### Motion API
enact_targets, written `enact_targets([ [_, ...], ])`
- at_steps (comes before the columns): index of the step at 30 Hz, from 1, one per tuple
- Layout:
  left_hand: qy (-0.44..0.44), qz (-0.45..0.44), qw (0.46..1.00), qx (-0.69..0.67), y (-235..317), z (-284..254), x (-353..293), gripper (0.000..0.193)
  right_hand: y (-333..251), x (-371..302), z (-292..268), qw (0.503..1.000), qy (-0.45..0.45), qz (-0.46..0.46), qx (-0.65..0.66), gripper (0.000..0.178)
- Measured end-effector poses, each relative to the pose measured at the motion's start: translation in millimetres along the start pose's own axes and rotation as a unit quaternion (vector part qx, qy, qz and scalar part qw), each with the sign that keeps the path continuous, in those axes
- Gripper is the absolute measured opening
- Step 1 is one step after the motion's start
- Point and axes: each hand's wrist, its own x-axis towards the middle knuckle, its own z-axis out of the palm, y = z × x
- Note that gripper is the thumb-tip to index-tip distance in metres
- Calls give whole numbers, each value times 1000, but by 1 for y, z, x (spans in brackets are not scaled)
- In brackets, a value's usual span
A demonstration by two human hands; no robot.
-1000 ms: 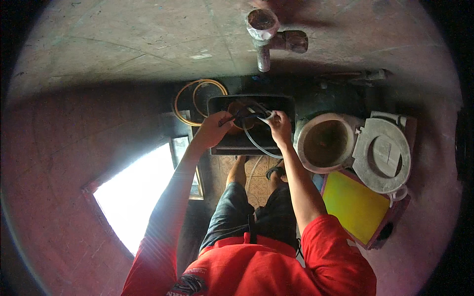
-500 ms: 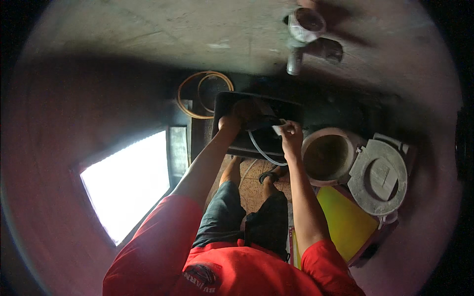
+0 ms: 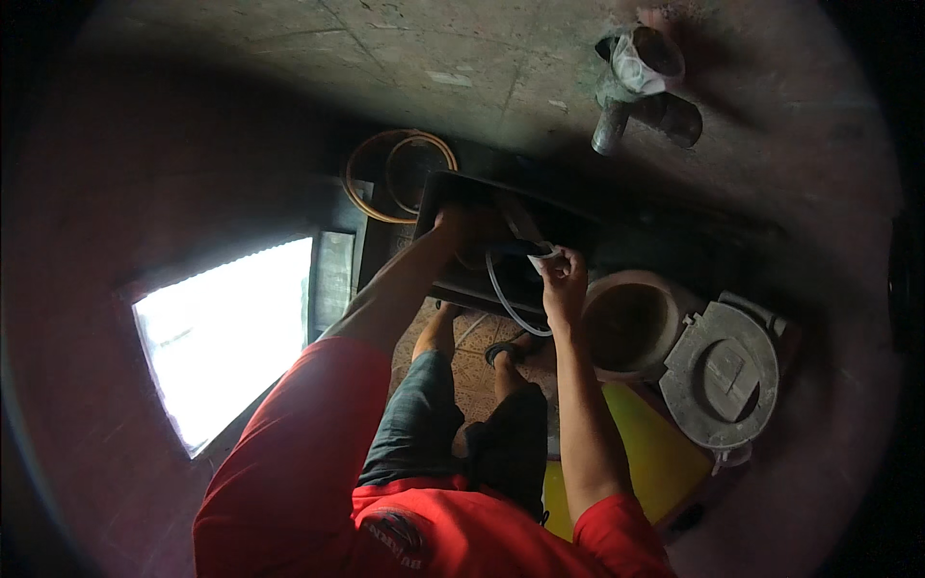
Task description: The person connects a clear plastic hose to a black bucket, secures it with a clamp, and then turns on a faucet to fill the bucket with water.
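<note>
The black tub has a yellow board to its lower right, a grey seat well to its right, a bowl nearer on that side, and an orange coil by its far left corner. The left hand reaches into the tub's shadow, its grip impossible to tell, while the right hand is at the tub's right side. A clear tube curves past the tub's near edge, and the right hand pinches a small white piece over the tub.
</note>
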Motion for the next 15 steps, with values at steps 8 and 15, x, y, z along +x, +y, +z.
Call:
enact_targets([
  [8, 28, 67, 993, 87, -26, 15, 19, 27, 5, 2, -4, 999, -11, -37, -22, 32],
  [15, 108, 102, 984, 97, 27, -18, -60, 22, 13, 7, -20, 999, -19, -41, -14, 30],
])
